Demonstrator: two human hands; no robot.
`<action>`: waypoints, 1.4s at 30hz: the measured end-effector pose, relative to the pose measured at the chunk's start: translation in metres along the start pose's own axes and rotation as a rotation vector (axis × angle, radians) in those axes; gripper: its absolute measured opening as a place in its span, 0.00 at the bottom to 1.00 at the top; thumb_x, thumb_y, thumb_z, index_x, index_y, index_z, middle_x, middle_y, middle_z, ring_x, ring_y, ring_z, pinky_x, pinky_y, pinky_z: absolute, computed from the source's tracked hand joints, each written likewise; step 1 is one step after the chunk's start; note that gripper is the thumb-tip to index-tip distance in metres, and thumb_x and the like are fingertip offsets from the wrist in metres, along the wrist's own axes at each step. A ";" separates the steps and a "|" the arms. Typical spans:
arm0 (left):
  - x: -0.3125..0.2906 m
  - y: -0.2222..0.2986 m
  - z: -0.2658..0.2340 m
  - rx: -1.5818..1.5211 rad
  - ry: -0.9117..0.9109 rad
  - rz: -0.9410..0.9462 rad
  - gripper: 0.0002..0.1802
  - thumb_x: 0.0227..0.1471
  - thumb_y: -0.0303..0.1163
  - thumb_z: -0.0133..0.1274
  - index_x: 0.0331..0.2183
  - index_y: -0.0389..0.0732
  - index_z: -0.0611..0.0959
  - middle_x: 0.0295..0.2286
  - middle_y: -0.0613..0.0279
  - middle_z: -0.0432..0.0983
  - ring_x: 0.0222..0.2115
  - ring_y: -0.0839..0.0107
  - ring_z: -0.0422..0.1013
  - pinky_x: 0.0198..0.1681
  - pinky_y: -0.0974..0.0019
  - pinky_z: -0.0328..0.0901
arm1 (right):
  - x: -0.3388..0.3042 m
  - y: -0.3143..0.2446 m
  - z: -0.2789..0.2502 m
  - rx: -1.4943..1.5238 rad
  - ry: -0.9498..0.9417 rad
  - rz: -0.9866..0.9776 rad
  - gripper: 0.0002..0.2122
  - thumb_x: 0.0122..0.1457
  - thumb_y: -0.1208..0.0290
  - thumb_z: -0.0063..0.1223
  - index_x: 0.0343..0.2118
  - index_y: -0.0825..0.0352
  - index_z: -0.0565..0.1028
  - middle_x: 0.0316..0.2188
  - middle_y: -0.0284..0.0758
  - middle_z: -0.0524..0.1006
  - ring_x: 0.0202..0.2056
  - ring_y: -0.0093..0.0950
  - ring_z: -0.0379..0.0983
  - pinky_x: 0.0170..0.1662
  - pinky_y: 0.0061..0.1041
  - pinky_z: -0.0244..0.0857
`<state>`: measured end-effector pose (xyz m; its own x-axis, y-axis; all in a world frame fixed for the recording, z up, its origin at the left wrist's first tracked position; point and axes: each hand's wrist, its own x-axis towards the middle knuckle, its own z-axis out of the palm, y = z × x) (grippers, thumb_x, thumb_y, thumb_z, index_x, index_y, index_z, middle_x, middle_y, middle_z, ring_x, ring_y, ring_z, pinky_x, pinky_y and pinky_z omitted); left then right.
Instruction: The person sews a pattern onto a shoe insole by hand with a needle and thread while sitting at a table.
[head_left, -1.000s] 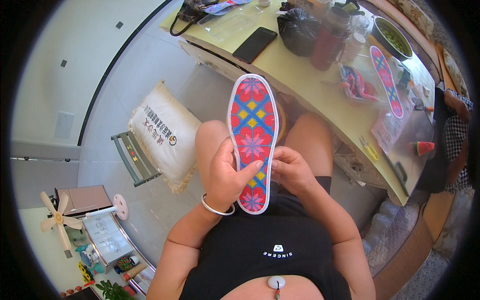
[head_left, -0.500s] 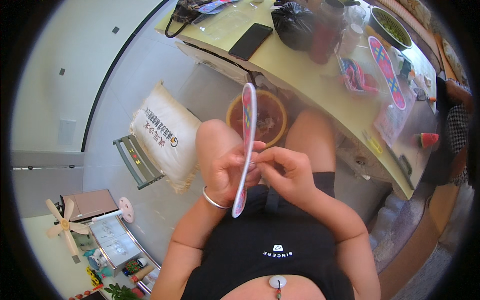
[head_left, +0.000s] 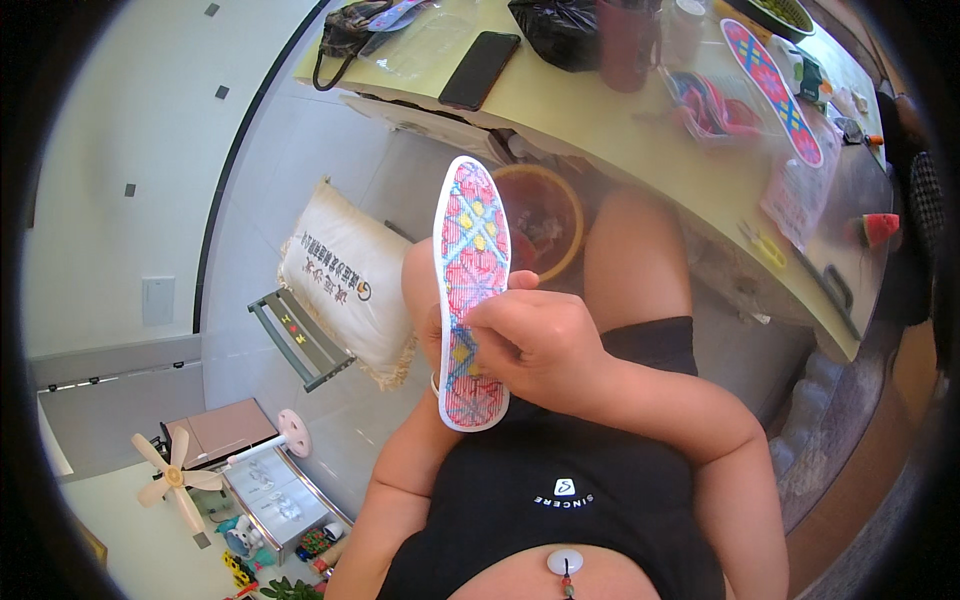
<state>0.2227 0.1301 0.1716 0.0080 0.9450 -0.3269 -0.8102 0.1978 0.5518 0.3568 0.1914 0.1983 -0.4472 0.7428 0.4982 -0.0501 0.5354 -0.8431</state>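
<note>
A stitched insole with a white border and a pink, red, blue and yellow pattern stands upright over my lap, its patterned face toward me. My left hand holds it from behind; most of that hand is hidden, with fingertips showing past the right edge. My right hand is closed in a pinch against the middle of the patterned face. Whatever is between its fingertips is too small to make out. A matching insole lies on the table.
The pale yellow table bears a phone, a black plastic bag, a tub of coloured thread, yellow scissors and a watermelon slice. Below stand a round bin and a stool beside a white cushion.
The insole has turned from edge-on to face-on. My right hand has moved from beside its edge to its patterned face. The whole view has shifted slightly.
</note>
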 end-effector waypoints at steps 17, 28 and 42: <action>0.003 -0.002 0.004 0.144 0.038 0.098 0.42 0.58 0.60 0.43 0.62 0.39 0.59 0.50 0.46 0.71 0.50 0.58 0.70 0.54 0.59 0.67 | 0.002 0.001 0.001 -0.085 -0.007 -0.042 0.06 0.47 0.82 0.59 0.28 0.66 0.75 0.20 0.38 0.76 0.23 0.36 0.76 0.25 0.30 0.69; 0.009 -0.004 -0.014 0.226 0.032 0.077 0.45 0.56 0.62 0.46 0.64 0.45 0.55 0.50 0.50 0.70 0.51 0.60 0.69 0.56 0.59 0.65 | 0.003 0.000 0.002 -0.071 0.008 -0.051 0.05 0.47 0.81 0.58 0.28 0.66 0.76 0.20 0.37 0.76 0.23 0.36 0.76 0.24 0.30 0.69; 0.007 0.007 0.026 0.106 0.181 0.000 0.40 0.55 0.53 0.49 0.61 0.39 0.61 0.47 0.50 0.73 0.46 0.62 0.72 0.50 0.62 0.68 | 0.001 0.007 0.004 -0.024 0.029 -0.016 0.07 0.46 0.81 0.60 0.30 0.67 0.77 0.20 0.39 0.76 0.23 0.38 0.76 0.26 0.30 0.70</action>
<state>0.2327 0.1446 0.1931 -0.1048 0.8848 -0.4540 -0.7436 0.2333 0.6265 0.3523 0.1941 0.1917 -0.4204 0.7450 0.5180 -0.0359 0.5568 -0.8299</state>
